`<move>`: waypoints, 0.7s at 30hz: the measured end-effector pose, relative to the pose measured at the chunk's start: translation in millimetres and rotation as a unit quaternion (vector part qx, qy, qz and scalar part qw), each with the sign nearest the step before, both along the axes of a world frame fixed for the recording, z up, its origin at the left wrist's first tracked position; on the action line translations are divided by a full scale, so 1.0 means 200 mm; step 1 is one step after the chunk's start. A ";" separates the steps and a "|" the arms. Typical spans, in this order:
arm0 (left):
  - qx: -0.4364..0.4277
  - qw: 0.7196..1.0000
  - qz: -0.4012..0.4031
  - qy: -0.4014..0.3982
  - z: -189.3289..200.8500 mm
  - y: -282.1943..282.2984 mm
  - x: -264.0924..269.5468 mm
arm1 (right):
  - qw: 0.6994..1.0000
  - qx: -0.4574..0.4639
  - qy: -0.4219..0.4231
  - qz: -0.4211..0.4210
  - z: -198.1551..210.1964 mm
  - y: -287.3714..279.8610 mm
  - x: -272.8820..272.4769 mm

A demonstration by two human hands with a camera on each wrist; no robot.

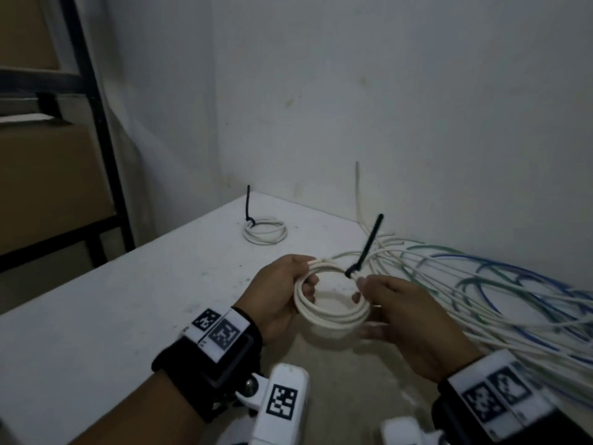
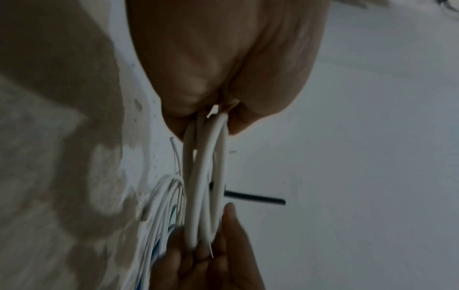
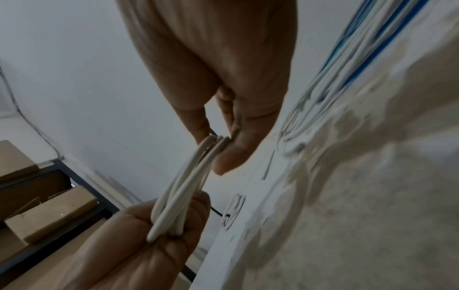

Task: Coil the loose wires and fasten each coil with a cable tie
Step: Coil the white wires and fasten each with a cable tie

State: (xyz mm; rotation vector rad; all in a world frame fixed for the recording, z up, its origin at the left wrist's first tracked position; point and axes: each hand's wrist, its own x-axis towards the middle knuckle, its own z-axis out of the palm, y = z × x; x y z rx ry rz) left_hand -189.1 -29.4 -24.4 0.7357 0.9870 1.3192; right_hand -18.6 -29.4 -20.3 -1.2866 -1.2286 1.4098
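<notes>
A white wire coil (image 1: pixel 332 311) (image 2: pixel 203 186) (image 3: pixel 183 188) is held above the table between both hands. My left hand (image 1: pixel 282 293) (image 2: pixel 216 109) grips its left side, fingers curled through the ring. My right hand (image 1: pixel 382 293) (image 3: pixel 223 137) pinches the right side beside a black cable tie (image 1: pixel 365 248) (image 2: pixel 255 198) that wraps the coil, its tail sticking up and away. A second white coil (image 1: pixel 265 232) (image 3: pixel 233 210), tied with a black cable tie (image 1: pixel 248 207), lies at the table's far corner.
Several loose white, blue and green wires (image 1: pixel 481 284) (image 3: pixel 347 58) sprawl over the right of the white table (image 1: pixel 112 316), against the wall. A dark metal shelf frame (image 1: pixel 96 123) with cardboard boxes (image 3: pixel 49 212) stands left of the table.
</notes>
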 end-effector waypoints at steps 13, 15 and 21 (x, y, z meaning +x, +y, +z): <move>-0.015 0.989 0.143 0.020 -0.03 0.43 -0.47 | 0.991 0.012 0.126 -0.037 -0.04 0.50 -0.51; -0.024 0.985 0.171 0.007 -0.07 0.47 -0.52 | 0.992 0.016 0.120 -0.040 -0.03 0.60 -0.56; -0.019 0.981 0.172 -0.091 -0.15 0.52 -0.59 | 0.996 -0.026 0.083 -0.038 -0.06 0.86 -0.72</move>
